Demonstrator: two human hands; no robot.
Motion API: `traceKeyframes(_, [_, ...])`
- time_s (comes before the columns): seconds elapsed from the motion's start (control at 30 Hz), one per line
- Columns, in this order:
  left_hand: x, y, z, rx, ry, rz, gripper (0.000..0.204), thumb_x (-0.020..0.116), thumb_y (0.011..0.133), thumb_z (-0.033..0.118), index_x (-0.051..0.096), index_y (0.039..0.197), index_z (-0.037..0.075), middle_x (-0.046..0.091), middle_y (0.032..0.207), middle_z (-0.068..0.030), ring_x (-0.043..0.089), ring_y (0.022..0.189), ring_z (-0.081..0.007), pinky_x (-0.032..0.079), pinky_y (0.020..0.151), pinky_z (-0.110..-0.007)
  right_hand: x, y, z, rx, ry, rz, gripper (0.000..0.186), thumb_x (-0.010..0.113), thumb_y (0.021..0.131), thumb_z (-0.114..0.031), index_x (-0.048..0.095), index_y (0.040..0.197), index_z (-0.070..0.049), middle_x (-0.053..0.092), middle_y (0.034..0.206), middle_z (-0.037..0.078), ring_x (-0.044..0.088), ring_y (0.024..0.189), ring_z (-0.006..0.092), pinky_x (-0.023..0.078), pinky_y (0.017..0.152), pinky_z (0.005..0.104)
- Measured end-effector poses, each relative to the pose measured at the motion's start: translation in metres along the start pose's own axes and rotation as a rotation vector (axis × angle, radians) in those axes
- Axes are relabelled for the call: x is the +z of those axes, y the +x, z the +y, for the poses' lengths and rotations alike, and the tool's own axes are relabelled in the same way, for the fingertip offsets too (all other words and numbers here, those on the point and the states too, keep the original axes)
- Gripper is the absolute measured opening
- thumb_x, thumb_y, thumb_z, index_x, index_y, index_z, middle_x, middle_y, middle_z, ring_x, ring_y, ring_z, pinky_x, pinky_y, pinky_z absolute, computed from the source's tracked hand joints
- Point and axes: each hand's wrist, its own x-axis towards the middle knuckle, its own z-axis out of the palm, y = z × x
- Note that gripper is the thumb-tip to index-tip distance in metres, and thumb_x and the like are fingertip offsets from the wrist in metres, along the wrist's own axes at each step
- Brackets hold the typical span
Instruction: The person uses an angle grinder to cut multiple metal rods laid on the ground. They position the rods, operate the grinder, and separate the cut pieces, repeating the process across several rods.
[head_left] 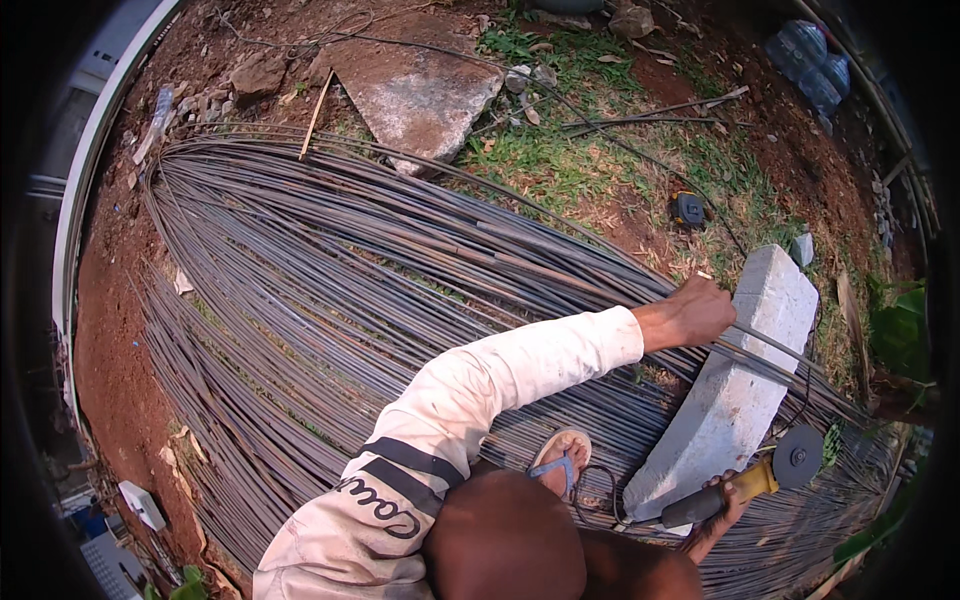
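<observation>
My left hand (690, 312), in a pale sleeve, is closed around a thin steel rod (775, 345) where it crosses a white concrete block (735, 395). A small white piece shows at the top of that fist; I cannot tell what it is. At the near end of the block, my right hand (722, 515) is wrapped round a yellow and grey angle grinder (755, 482). Its round disc (798, 456) points right, apart from the rods. Whether the disc spins cannot be told. Under my arm spreads a large bundle of long steel rods (330, 270).
My foot in a flip-flop (562, 462) is beside the block, near a dark cord (612, 480). A tape measure (687, 208) lies on the grass beyond. Farther back are a flat stone slab (420, 85) and large clear bottles (808, 65). A white box (142, 505) sits at left.
</observation>
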Motion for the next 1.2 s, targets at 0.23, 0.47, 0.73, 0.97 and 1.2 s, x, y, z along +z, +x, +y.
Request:
traceKeyframes(0.23, [0.034, 0.012, 0.020, -0.005, -0.004, -0.136, 0.020, 0.069, 0.084, 0.010, 0.084, 0.093, 0.001, 0.079, 0.097, -0.0229, 0.080, 0.091, -0.0412, 0.062, 0.080, -0.052, -0.024, 0.006, 0.001, -0.007, -0.030, 0.039, 0.058, 0.080, 0.086, -0.012, 0.049, 0.134, 0.002, 0.065, 0.103, 0.014, 0.069, 0.082, 0.0247, 0.061, 0.068, 0.0381])
traceKeyframes(0.47, [0.048, 0.017, 0.026, -0.026, -0.011, -0.226, 0.021, 0.069, 0.084, 0.008, 0.084, 0.097, 0.001, 0.079, 0.100, -0.0227, 0.079, 0.096, -0.0424, 0.062, 0.082, -0.052, -0.024, 0.006, 0.002, 0.007, -0.072, 0.060, 0.059, 0.079, 0.086, -0.014, 0.050, 0.135, 0.001, 0.066, 0.105, 0.013, 0.070, 0.082, 0.0239, 0.061, 0.070, 0.0380])
traceKeyframes(0.73, [0.084, 0.014, 0.017, -0.002, -0.093, -0.028, 0.020, 0.069, 0.082, 0.012, 0.080, 0.090, -0.002, 0.076, 0.094, -0.0242, 0.076, 0.089, -0.0434, 0.057, 0.077, -0.056, -0.031, 0.009, 0.003, 0.009, -0.051, 0.032, 0.063, 0.081, 0.086, -0.012, 0.050, 0.140, -0.001, 0.066, 0.106, 0.011, 0.069, 0.082, 0.0224, 0.061, 0.070, 0.0359])
traceKeyframes(0.97, [0.088, 0.008, 0.016, 0.000, -0.053, 0.070, 0.018, 0.069, 0.082, 0.013, 0.081, 0.088, 0.000, 0.076, 0.092, -0.0229, 0.075, 0.087, -0.0429, 0.057, 0.076, -0.056, -0.041, 0.012, 0.006, 0.001, -0.004, 0.020, 0.069, 0.082, 0.086, -0.007, 0.047, 0.145, -0.003, 0.068, 0.106, 0.011, 0.070, 0.082, 0.0219, 0.061, 0.067, 0.0343])
traceKeyframes(1.2, [0.071, 0.007, 0.014, -0.048, -0.083, 0.059, 0.017, 0.069, 0.080, 0.012, 0.081, 0.084, 0.000, 0.078, 0.087, -0.0231, 0.078, 0.081, -0.0396, 0.060, 0.072, -0.053, -0.038, 0.012, 0.007, 0.012, -0.025, 0.014, 0.072, 0.079, 0.088, -0.008, 0.044, 0.150, -0.003, 0.067, 0.105, 0.012, 0.069, 0.081, 0.0221, 0.060, 0.069, 0.0345])
